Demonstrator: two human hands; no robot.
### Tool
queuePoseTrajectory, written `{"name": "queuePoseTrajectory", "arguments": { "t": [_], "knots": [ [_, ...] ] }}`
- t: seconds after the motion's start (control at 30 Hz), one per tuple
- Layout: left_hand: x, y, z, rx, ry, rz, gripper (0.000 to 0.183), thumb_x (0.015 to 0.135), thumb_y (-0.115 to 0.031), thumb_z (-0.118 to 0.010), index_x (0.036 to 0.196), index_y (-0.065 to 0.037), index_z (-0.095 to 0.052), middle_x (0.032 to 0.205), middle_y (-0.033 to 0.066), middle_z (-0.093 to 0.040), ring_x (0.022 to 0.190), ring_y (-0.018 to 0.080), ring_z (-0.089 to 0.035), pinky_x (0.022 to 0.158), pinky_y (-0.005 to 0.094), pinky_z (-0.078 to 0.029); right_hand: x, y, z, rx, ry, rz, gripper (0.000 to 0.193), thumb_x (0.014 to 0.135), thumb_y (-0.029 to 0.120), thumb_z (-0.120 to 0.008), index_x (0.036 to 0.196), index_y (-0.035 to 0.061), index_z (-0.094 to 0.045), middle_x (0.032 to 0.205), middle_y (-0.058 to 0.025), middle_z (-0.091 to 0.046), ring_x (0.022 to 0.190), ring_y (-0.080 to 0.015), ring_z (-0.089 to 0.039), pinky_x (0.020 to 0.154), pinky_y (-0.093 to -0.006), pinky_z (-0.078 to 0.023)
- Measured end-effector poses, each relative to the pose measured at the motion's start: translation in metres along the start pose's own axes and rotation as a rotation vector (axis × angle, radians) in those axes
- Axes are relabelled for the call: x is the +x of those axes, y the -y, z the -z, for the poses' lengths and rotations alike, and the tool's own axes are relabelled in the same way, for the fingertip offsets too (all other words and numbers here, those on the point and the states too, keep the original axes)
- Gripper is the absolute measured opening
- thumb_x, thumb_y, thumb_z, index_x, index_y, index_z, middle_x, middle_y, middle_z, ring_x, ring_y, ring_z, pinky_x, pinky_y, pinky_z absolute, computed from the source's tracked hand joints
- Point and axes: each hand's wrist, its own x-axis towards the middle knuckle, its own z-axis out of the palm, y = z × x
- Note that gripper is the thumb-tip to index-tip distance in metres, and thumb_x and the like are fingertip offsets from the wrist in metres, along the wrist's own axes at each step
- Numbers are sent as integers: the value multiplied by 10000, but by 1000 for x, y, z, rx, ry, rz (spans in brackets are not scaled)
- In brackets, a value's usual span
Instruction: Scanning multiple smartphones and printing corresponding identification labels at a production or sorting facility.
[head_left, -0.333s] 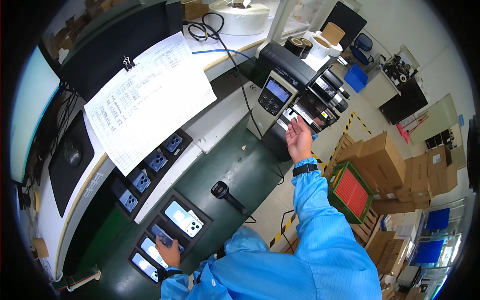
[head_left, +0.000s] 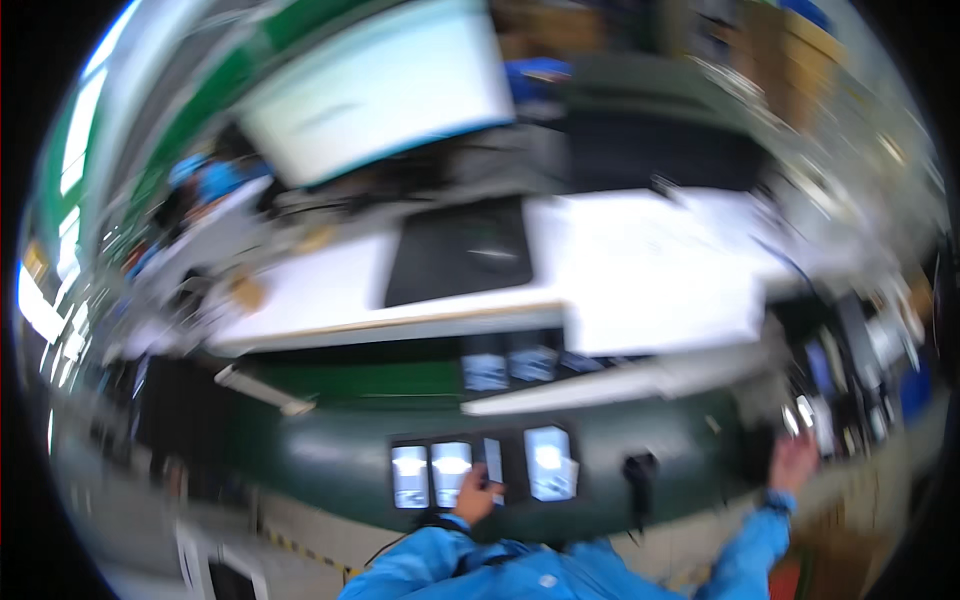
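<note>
The whole view is blurred by motion. My left hand (head_left: 478, 495) is closed on a phone (head_left: 494, 458), which shows narrow, as if tilted, in a dark tray (head_left: 510, 447). Left of it in the tray lie two light-coloured phones, the nearer one (head_left: 451, 470) right beside my fingers. A larger-looking phone (head_left: 549, 462) lies in the right part of the tray. At the far right, my right hand (head_left: 793, 462) reaches to the label printer (head_left: 850, 350), its fingers stretched out but smeared. Whether a label touches them I cannot make out.
A handheld scanner (head_left: 640, 470) lies between tray and right hand on the green table (head_left: 330, 450). Behind are a second tray of phones (head_left: 487, 372), paper sheets (head_left: 665, 280) overhanging the white shelf (head_left: 340, 290), a black mat (head_left: 460, 250) and a bright monitor (head_left: 380, 95).
The view has swung left, so the monitor and the shelf's left side now show and the printer sits at the right rim. My left hand stays on the phone, my right by the printer.
</note>
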Motion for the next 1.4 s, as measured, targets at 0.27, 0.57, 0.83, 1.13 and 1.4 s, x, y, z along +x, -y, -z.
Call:
{"name": "queuePoseTrajectory", "arguments": {
  "t": [0.27, 0.57, 0.83, 1.13, 1.4],
  "knots": [
    [-30, -16, 10, 241, -111, -58, 745, 751, -467, -712, 1341, -59, -508, 1234, 233, -563, 1128, 399, -566, 983, 435, -459, -18, 55, -196, 224, -844, -322, 260, 965, 234, -529, 741, 103, -527, 569, 13, -396, 445, -97, -340, 433, -227, -315],
    [-29, -30, 11, 229, -113, -62, 742, 747, -493, -685, 1343, -82, -521, 1256, 237, -551, 1126, 408, -565, 999, 440, -448, 20, -3, -99, 294, -209, -29, 307, 965, 298, -503, 829, 38, -595, 682, -53, -566, 437, -105, -376, 406, -225, -340],
    [-19, -31, 10, 47, -94, -176, 648, 786, -308, -712, 1316, -7, -491, 1230, 239, -582, 1121, 391, -577, 973, 449, -468, 47, -4, -66, -76, -162, -144, 454, 1015, 299, -462, 1378, 35, -397, 1255, -82, -559, 960, -148, -547, 783, -240, -459],
    [-39, -7, 8, 177, -112, -59, 734, 734, -478, -726, 1325, -96, -517, 1201, 233, -570, 1114, 418, -566, 973, 469, -458, 54, -22, -34, -197, -311, -112, 400, 970, 447, -550, 1121, 80, -608, 930, 23, -590, 748, -45, -499, 614, -177, -382],
    [-19, -35, 13, 61, -131, -176, 585, 739, -291, -739, 1230, -23, -566, 1170, 214, -606, 1075, 375, -592, 953, 431, -476, 54, 3, -32, -976, -372, 448, 217, 987, 246, -531, 1010, 54, -629, 954, -49, -689, 739, -147, -620, 629, -314, -496]
  ]
}}
